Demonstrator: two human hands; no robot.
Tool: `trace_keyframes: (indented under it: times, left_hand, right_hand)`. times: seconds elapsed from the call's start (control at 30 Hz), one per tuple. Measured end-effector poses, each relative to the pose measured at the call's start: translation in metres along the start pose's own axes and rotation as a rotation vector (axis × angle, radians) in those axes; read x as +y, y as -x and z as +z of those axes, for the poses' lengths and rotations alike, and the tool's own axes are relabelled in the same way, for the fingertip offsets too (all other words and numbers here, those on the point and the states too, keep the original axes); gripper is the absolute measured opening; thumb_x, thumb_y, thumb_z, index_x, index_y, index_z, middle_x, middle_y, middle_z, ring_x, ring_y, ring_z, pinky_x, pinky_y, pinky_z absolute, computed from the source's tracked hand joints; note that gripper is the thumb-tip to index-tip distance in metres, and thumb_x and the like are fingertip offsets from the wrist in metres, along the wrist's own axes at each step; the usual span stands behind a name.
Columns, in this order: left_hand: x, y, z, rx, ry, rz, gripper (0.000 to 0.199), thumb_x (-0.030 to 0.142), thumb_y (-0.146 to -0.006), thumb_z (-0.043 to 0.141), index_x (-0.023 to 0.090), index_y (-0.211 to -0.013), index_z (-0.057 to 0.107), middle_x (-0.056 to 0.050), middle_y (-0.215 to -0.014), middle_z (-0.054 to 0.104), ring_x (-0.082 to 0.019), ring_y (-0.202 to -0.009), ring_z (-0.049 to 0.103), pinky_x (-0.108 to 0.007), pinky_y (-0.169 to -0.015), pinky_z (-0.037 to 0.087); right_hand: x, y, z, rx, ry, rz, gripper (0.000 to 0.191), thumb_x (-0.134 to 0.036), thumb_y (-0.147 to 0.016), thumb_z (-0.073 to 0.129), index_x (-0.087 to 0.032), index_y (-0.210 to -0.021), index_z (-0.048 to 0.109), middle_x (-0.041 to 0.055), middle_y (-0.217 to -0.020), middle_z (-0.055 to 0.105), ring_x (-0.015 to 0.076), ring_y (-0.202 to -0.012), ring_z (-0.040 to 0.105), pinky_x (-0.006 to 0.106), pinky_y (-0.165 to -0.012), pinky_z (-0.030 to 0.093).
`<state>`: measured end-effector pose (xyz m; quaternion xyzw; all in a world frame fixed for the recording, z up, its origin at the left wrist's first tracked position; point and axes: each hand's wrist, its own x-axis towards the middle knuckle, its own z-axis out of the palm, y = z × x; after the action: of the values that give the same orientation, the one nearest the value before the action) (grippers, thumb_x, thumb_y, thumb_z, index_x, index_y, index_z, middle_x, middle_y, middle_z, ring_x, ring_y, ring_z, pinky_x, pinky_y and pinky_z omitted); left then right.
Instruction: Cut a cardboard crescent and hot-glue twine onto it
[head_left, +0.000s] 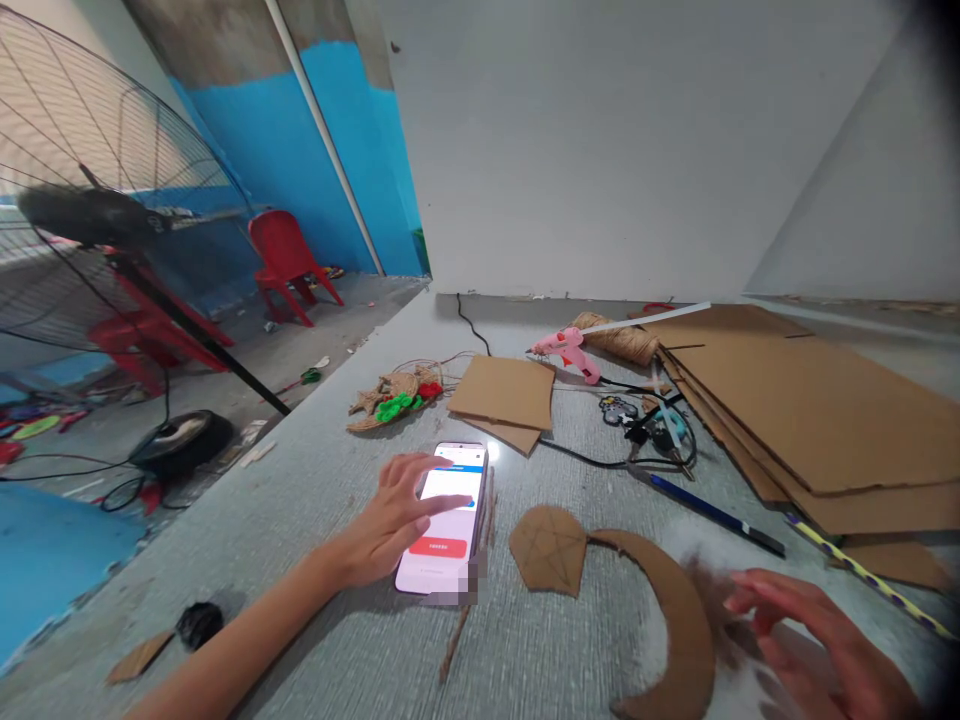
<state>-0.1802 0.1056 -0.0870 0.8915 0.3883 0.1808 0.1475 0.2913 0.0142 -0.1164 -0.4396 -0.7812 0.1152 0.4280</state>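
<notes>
My left hand [397, 510] reaches over a phone [442, 575] lying face up on the table, its screen lit with a red button near the bottom. The fingers are stretched out, and the index fingertip is at the screen. To the right of the phone lies a cardboard piece with a star drawn on it [549, 548]. Its corner meets the tip of a cardboard crescent [686, 630]. My right hand [817, 640], fingers apart and loosely bent, is just right of the crescent and holds nothing.
Behind the phone are a decorated crescent [397, 400] and square cardboard [502, 390]. A pink glue gun [566, 350], twine roll [619, 338], blue pen [716, 513], patterned strip [870, 575] and stacked cardboard [817, 400] lie farther right. A fan [90, 215] stands left of the table.
</notes>
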Motion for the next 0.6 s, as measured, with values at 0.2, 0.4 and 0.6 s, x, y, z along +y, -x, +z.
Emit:
trace_keyframes:
  times: [0.2,0.4,0.6]
  left_hand:
    - [-0.01,0.022,-0.001,0.094,0.199,-0.067,0.09,0.076,-0.078,0.05,0.034,-0.149,0.014,-0.013,-0.157,0.008,-0.042,-0.144,0.011,-0.066,-0.111,0.021]
    - [0.003,0.055,0.005,0.082,0.215,-0.19,0.116,0.058,-0.07,0.075,0.033,-0.151,-0.004,-0.021,-0.16,-0.003,-0.044,-0.14,0.028,-0.07,-0.108,0.023]
    - [0.02,0.052,0.029,0.218,0.152,-0.259,0.117,0.052,-0.068,0.079,0.031,-0.149,-0.003,-0.022,-0.16,0.004,-0.04,-0.136,0.038,-0.065,-0.11,0.028]
  right_hand:
    - [-0.011,-0.005,-0.002,-0.072,0.058,-0.044,0.04,-0.016,-0.091,0.049,-0.021,-0.131,0.049,0.0084,-0.104,0.062,0.016,-0.082,0.065,0.026,-0.069,0.059]
    - [-0.024,-0.018,0.003,-0.102,0.014,-0.106,0.042,-0.012,-0.091,0.048,-0.024,-0.132,0.046,0.0072,-0.103,0.062,0.0143,-0.08,0.064,0.025,-0.067,0.058]
    - [-0.034,-0.018,0.008,-0.13,0.01,-0.103,0.042,-0.016,-0.092,0.051,-0.025,-0.132,0.043,0.0052,-0.1,0.061,0.0142,-0.076,0.064,0.029,-0.068,0.057]
